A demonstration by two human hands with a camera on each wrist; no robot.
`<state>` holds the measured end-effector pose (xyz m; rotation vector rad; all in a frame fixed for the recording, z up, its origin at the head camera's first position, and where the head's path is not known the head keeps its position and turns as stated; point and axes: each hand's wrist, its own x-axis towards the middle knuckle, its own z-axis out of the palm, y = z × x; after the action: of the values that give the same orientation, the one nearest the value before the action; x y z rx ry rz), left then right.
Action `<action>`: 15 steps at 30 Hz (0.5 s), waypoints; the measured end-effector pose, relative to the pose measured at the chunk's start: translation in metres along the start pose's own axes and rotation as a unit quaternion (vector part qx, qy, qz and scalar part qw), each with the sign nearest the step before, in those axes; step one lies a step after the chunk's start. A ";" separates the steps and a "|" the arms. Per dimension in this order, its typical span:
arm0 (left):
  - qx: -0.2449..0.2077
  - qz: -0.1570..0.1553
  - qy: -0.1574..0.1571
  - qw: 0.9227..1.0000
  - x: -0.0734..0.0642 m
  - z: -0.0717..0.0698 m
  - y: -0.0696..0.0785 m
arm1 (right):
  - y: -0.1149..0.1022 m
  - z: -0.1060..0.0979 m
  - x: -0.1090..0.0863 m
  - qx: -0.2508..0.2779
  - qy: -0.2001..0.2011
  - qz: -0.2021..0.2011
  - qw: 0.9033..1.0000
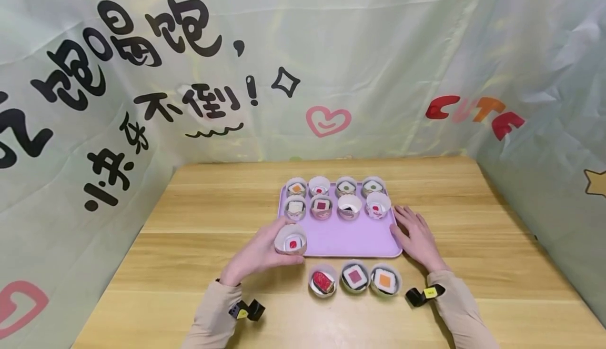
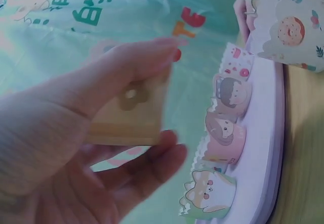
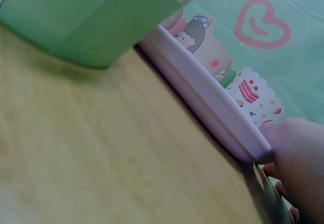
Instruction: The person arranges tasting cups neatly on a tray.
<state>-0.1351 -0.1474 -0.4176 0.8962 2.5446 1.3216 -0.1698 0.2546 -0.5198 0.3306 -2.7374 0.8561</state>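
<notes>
My left hand (image 1: pixel 265 246) pinches a paper baking cup (image 1: pixel 291 240) between thumb and fingers, at the front left corner of the lilac tray (image 1: pixel 350 236). Inside that cup is a small white piece with a red centre, like toy sushi. The left wrist view shows the cup's side (image 2: pixel 129 107) between thumb and fingers, off the tray. Along the tray's right edge lies my right hand (image 1: pixel 418 238), its fingers fairly straight; the thumb (image 3: pixel 293 138) touches the rim near the front corner. Two rows of filled paper cups (image 1: pixel 322 207) stand on the tray's back half.
In front of the tray, three more cups stand on the wooden table (image 1: pixel 199 265): one with a red-topped piece (image 1: pixel 323 280), one with a purple-centred piece (image 1: pixel 355 277) and one with an orange-centred piece (image 1: pixel 385 279). Printed cloth walls (image 1: pixel 379 65) enclose the table.
</notes>
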 end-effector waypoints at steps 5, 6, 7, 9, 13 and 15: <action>0.000 -0.018 0.071 0.997 0.001 0.000 0.001 | 0.000 0.000 0.001 -0.001 0.004 -0.003 1.000; -0.002 -0.021 0.080 0.997 0.002 -0.001 0.001 | 0.000 0.000 0.001 -0.001 0.004 -0.004 1.000; -0.003 -0.022 0.088 0.996 0.002 -0.001 0.000 | 0.000 0.000 0.001 -0.002 0.004 -0.004 1.000; -0.002 -0.021 0.098 0.995 0.002 -0.001 0.000 | 0.000 0.000 0.001 -0.003 0.004 -0.006 1.000; 0.000 -0.022 0.113 0.993 0.003 0.000 -0.002 | 0.000 0.001 0.000 -0.005 0.002 -0.005 1.000; 0.001 -0.026 0.117 0.993 0.003 0.000 -0.004 | 0.001 0.001 0.000 -0.005 0.003 -0.005 1.000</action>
<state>-0.1394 -0.1468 -0.4205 0.7051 2.7214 1.4890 -0.1700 0.2549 -0.5209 0.3385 -2.7312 0.8404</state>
